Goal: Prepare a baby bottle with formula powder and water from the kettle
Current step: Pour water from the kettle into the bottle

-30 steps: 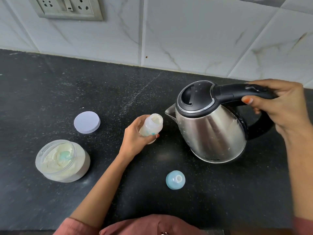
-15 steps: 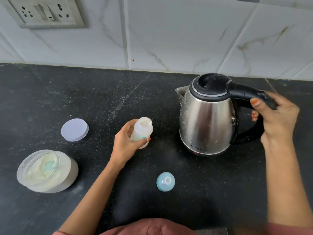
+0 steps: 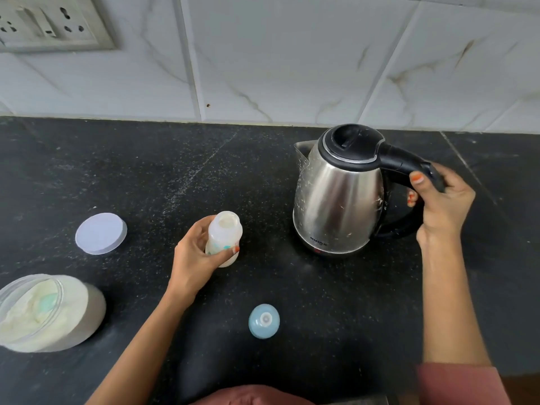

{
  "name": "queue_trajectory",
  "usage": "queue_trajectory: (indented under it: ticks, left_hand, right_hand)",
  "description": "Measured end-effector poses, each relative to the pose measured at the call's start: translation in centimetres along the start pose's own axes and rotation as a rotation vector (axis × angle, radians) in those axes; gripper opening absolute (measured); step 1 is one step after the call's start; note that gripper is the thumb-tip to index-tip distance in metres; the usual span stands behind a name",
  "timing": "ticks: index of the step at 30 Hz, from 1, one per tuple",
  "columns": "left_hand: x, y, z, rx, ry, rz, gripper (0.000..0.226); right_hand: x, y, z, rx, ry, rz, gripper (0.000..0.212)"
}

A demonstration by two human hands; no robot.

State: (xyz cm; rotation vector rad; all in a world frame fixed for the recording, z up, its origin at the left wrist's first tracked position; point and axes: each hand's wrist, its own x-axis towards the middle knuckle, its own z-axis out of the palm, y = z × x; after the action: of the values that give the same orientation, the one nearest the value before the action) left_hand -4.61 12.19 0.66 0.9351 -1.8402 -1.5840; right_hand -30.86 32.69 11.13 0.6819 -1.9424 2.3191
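A small white baby bottle (image 3: pixel 223 233) stands open-topped on the black counter (image 3: pixel 163 171), with pale content visible at its mouth. My left hand (image 3: pixel 194 258) grips it from the left side. A steel kettle (image 3: pixel 336 200) with a black lid stands upright on the counter to the right, spout pointing left. My right hand (image 3: pixel 441 203) holds its black handle (image 3: pixel 409 163). The bottle's blue nipple cap (image 3: pixel 264 320) lies on the counter near me. An open jar of formula powder (image 3: pixel 43 312) with a teal scoop in it sits at the lower left.
The jar's pale round lid (image 3: pixel 100 233) lies flat left of the bottle. A tiled wall (image 3: pixel 292 59) rises behind the counter, with a socket panel (image 3: pixel 49 21) at the upper left. Bare counter lies between bottle and kettle.
The kettle, tilted with its spout by the bottle a second ago, now stands upright on the counter farther right. My left hand keeps holding the bottle.
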Motion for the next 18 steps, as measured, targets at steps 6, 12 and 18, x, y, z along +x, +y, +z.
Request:
queue_trajectory:
  ticks: [6, 12, 18]
  left_hand:
    - [0.2, -0.1, -0.2, 0.008, 0.019, -0.012, 0.061]
    - [0.3, 0.0, 0.2, 0.010, 0.016, -0.019, 0.062]
    - [0.1, 0.5, 0.7, 0.027, 0.006, -0.010, 0.061]
  right_hand:
    - [1.7, 1.3, -0.8, 0.050, -0.044, -0.006, 0.012]
    - [3.1, 2.2, -1.7, 0.108, -0.087, 0.053, 0.020]
    - [4.0, 2.8, -2.9, 0.134, -0.176, 0.122, 0.036]
